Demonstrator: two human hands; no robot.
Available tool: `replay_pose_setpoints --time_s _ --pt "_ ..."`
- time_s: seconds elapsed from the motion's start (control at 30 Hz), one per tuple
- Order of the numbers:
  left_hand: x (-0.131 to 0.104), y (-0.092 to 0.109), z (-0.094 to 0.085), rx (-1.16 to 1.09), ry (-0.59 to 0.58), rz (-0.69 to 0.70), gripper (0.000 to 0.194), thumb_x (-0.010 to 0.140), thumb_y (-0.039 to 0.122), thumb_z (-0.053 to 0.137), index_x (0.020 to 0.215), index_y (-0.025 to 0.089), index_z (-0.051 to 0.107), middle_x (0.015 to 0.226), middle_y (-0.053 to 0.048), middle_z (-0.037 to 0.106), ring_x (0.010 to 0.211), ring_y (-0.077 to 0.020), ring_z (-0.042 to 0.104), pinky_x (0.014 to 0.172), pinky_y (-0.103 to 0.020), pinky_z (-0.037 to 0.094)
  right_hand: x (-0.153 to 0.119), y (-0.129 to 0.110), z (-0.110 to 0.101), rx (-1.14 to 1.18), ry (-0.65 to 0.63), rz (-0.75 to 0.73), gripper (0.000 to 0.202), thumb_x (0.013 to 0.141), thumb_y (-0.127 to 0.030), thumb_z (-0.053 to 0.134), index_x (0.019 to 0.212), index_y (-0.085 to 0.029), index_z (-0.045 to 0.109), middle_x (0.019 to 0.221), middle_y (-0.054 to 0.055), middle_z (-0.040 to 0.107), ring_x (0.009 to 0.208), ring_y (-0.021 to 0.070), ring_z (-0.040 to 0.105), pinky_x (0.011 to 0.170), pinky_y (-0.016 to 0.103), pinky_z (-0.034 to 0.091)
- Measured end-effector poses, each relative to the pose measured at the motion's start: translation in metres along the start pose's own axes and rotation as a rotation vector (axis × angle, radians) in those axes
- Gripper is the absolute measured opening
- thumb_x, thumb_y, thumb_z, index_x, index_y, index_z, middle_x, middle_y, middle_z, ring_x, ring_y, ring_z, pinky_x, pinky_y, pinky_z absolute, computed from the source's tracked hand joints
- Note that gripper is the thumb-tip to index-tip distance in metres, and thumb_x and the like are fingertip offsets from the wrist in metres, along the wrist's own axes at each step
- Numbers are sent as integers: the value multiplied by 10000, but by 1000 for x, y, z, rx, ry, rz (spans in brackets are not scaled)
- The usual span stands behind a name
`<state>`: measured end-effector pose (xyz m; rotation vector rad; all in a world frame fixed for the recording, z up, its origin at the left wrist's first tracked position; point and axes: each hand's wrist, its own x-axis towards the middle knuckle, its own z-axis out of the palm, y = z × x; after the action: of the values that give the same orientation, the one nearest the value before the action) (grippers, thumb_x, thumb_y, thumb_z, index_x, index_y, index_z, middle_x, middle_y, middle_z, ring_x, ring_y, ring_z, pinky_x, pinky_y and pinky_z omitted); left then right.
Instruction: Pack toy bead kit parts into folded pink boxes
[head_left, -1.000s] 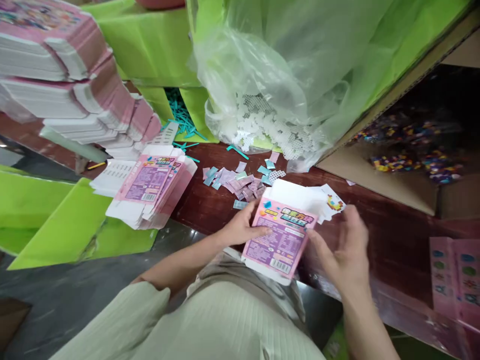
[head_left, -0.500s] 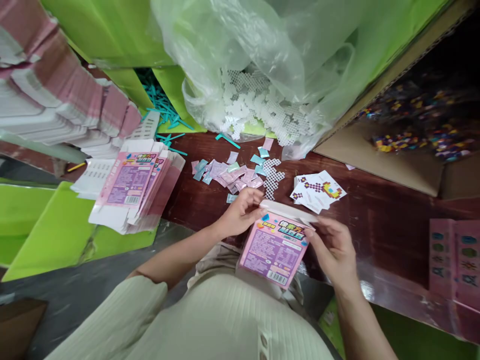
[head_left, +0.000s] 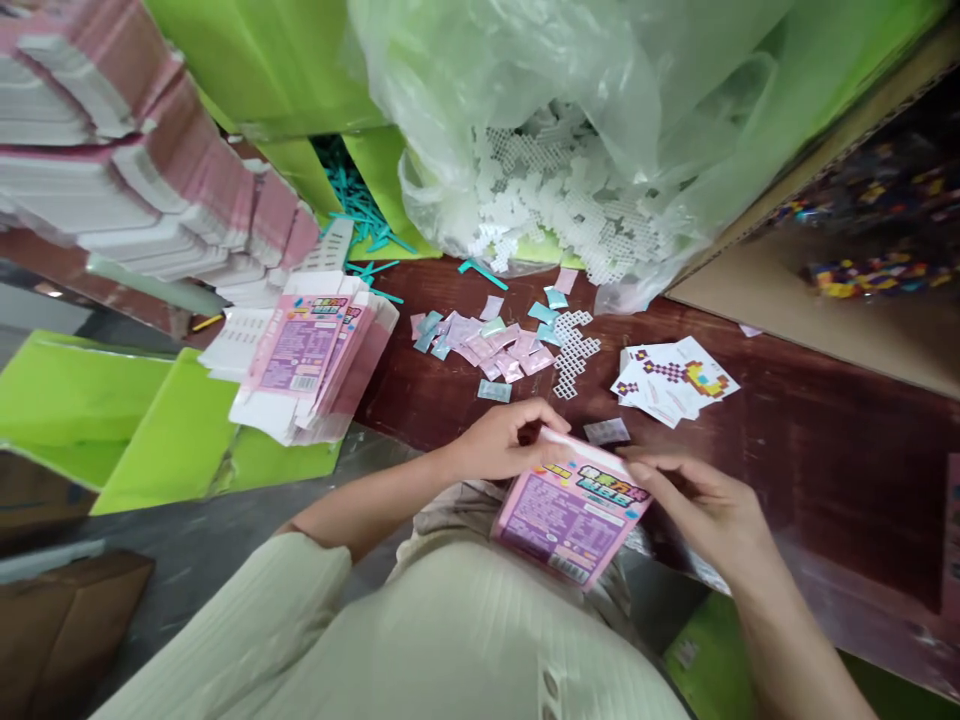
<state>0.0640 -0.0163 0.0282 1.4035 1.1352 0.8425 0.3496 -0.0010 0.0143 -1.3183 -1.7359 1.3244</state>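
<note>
A pink and purple printed carton (head_left: 574, 525) is tilted in front of my body, its printed panel facing up. My left hand (head_left: 514, 440) grips its upper left corner, with the thumb over the panel's edge. At the upper right corner, my right hand (head_left: 705, 500) pinches the carton's top edge between thumb and fingers. The top flap lies nearly level along that edge. Just beyond the carton lies a small silvery sachet (head_left: 607, 431). A white lattice piece (head_left: 576, 355) and a pile of pink, lilac and blue sachets (head_left: 502, 345) are farther back.
Flattened cartons (head_left: 300, 350) are stacked to the left, below tall piles of folded boxes (head_left: 202, 190). Printed cards (head_left: 675, 380) lie to the right. Behind are a plastic bag of lattice pieces (head_left: 570, 200), teal sticks (head_left: 360, 210) and a cardboard box (head_left: 810, 330) holding colourful bead bags.
The carton's raised top flap has been folded down. Both hands stay at its top corners. The whole view has shifted, so the table's things appear farther right.
</note>
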Motion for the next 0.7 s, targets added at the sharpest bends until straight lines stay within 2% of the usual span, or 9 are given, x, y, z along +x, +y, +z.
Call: replay_pose_setpoints --time_s 0.07,0.13,0.2,0.27,0.37,0.43,0.5,0.6,0.7 --pt "-8 -2 -3 71 2 94 366 898 432 839 1148 192 723 1167 -102 778 1038 -228 737 914 -335 555 1 -1 -6 -49 -109 -77 284 966 -556 723 967 -303 852 1083 40 841 946 235 807 869 337 660" --pt "-17 -5 -5 114 49 187 257 936 392 806 1083 192 741 1139 -107 789 1064 -236 746 943 -350 557 12 -7 -9 -118 -204 -177 297 1003 -543 673 958 -315 858 1158 45 830 1008 243 805 919 363 653" --pt "-25 -7 -8 96 101 238 168 977 355 762 972 188 740 1090 -107 799 1050 -228 759 934 -349 567 39 -17 -6 -209 -225 -287 332 1031 -542 622 970 -316 857 1242 59 806 1093 260 785 989 411 631" --pt "-34 -9 -15 60 184 241 155 976 333 771 934 188 735 1090 -105 803 1041 -218 767 920 -341 574 84 -31 9 -307 -148 -380 348 1042 -541 590 1062 -300 840 1282 81 786 1164 284 754 1052 467 596" --pt "-52 -19 -35 20 502 183 194 952 374 803 958 192 734 1106 -105 791 1038 -216 759 906 -340 579 172 -58 55 -518 -44 -413 368 1060 -451 542 1208 -220 787 1262 125 782 1220 309 714 1110 487 541" --pt "-70 -33 -51 18 774 107 263 946 437 796 956 191 703 1088 -104 769 1018 -217 744 884 -342 583 227 -80 97 -717 -102 -348 370 1074 -326 477 1241 -170 768 1306 156 764 1281 309 681 1149 463 495" --pt "-93 -50 -63 65 954 30 309 964 482 754 932 195 642 1026 -89 736 948 -209 726 837 -343 585 268 -100 139 -807 -145 -290 360 1051 -232 472 1238 -122 759 1294 205 757 1265 324 684 1115 452 497" --pt "-129 -72 -72 355 1023 -35 255 1002 432 695 932 206 600 1031 -90 697 965 -226 705 869 -389 585 301 -118 187 -864 -134 -198 387 1024 -143 451 1301 -71 712 1268 264 737 1218 334 697 1029 431 518" --pt "-146 -73 -74 768 950 38 131 981 283 725 1058 209 649 1255 -141 689 1282 -307 643 1103 -517 521 312 -119 209 -912 -123 -110 430 1033 -129 423 1397 -75 645 1294 260 710 1208 324 692 999 417 528"
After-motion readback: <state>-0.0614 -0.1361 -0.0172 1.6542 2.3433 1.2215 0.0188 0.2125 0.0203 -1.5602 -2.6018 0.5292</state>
